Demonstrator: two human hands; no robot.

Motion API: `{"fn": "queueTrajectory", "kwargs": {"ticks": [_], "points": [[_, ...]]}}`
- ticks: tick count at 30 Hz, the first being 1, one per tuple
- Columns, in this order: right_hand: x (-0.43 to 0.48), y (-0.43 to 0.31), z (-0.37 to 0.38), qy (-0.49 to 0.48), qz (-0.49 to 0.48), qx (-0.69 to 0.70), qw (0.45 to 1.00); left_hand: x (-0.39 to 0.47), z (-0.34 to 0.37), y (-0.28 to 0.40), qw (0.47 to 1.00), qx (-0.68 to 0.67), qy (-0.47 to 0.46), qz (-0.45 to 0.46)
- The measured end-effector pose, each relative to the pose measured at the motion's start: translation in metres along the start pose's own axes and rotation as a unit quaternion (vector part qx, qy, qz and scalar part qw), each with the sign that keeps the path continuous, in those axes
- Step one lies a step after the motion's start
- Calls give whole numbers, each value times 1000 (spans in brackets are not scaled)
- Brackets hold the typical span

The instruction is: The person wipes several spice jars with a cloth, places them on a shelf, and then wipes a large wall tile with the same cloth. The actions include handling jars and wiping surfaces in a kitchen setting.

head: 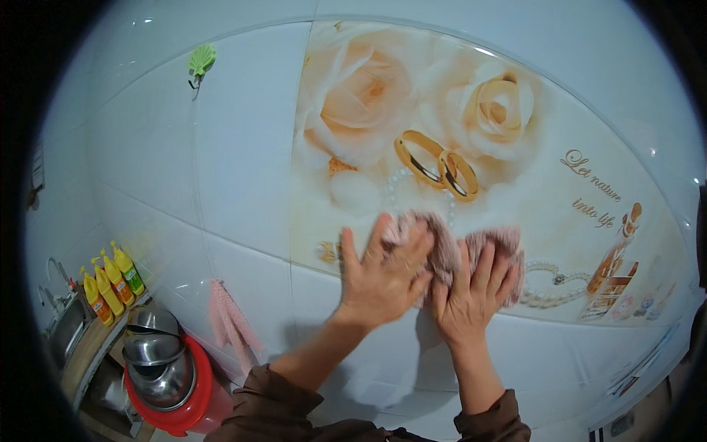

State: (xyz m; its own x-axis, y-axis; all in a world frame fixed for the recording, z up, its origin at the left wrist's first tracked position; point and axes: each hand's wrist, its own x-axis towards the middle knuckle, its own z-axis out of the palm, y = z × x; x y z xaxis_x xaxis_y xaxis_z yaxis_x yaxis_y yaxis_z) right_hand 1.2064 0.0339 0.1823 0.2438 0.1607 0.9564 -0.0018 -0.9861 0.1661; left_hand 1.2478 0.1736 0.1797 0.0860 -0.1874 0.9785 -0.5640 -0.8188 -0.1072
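Note:
A crumpled pink cloth point(443, 246) is pressed against the wall's tile picture of roses, gold rings and pearls point(353, 105). My left hand point(381, 284) lies flat over the cloth's left part; its thumb-side and outer fingers are spread, some of them directly on the tile. On the right part of the cloth rests my right hand point(469, 301), with its fingers bent slightly over the fabric. The two hands are side by side at the picture's lower edge, wrists apart. Whether the cloth is one piece or two is hard to tell, since the fingers cover it.
A green shell-shaped hook point(202, 59) is fixed on the white tiles, upper left. Lower down hangs a pink towel point(235, 320). Stacked metal bowls point(160, 353) sit on a red bucket point(207, 381). Several yellow pump bottles point(113, 284) stand beside a sink point(65, 331).

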Motion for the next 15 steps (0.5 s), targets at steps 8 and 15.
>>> {"fn": "queueTrajectory", "kwargs": {"ticks": [8, 15], "points": [[52, -84, 22, 54, -28, 83, 995, -3, -11, -60, 989, 70, 37, -123], [-58, -110, 32, -51, -1, 133, 990, -121, -12, -61, 989, 31, -122, -78]]}}
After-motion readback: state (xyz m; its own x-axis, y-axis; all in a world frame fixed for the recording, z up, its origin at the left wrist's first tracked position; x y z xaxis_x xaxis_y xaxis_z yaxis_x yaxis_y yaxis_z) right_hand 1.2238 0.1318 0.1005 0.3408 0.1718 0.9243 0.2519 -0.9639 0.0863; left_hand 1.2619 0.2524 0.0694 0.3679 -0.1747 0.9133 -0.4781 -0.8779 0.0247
